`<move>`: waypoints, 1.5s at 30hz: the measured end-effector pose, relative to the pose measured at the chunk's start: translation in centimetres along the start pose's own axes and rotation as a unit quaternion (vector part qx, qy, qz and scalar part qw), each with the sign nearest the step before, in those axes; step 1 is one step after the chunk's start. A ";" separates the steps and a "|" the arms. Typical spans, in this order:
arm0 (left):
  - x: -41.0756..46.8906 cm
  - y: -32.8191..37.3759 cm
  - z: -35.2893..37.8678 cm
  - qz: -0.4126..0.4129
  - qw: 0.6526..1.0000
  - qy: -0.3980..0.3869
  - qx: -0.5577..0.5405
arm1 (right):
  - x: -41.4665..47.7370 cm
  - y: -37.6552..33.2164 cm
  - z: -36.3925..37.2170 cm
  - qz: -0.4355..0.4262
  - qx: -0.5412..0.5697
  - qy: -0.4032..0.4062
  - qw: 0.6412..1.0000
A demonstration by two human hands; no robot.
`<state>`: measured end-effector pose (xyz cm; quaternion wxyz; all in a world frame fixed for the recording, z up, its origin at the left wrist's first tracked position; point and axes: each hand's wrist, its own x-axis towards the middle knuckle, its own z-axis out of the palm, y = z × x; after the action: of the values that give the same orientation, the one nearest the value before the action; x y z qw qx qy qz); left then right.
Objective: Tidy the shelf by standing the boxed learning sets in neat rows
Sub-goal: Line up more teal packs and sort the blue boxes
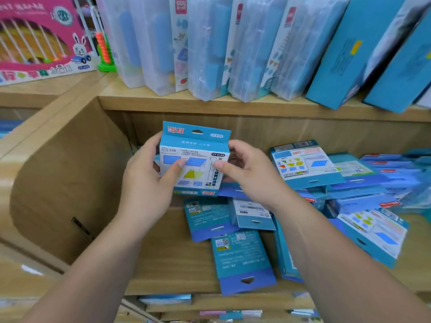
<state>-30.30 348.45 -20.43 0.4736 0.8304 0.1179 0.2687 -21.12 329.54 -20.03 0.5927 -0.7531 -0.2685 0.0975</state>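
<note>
Holding one blue boxed set (194,159) upright over the shelf (168,264).
Sides clasped by left grip (149,183) and right grip (251,176), thumbs on front; loose boxes (242,257) lie flat below.

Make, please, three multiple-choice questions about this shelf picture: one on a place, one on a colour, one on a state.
1. Where does the pink abacus box stand?
A) upper level, far left
B) lower shelf
C) in a hand

2. What is the main colour of the boxed set CY-0159?
A) pink
B) blue
C) green

3. How is that set held?
A) by one hand
B) by both hands
C) by none, it lies flat

Key:
1 A, it stands left of the clear cases.
2 B, its flap and edges are blue.
3 B, the left hand and the right hand each grip a side.
</note>
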 end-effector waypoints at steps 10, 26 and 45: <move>-1.5 -3.0 0.1 -0.055 0.995 0.064 0.054 | 0.7 4.2 -0.2 0.019 -0.499 -0.136 0.856; -1.8 -3.7 2.0 -0.130 0.990 0.060 -0.002 | 2.5 2.7 -4.5 -0.033 -0.377 0.088 0.922; 5.4 -5.0 6.2 -0.008 0.979 -0.037 0.200 | 0.4 -0.4 -6.5 -0.090 -0.363 0.229 0.899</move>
<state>-22.09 349.08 -25.41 0.3036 0.9170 0.1579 0.2049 -17.92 324.37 -17.75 0.3292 -0.8903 -0.2083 -0.2358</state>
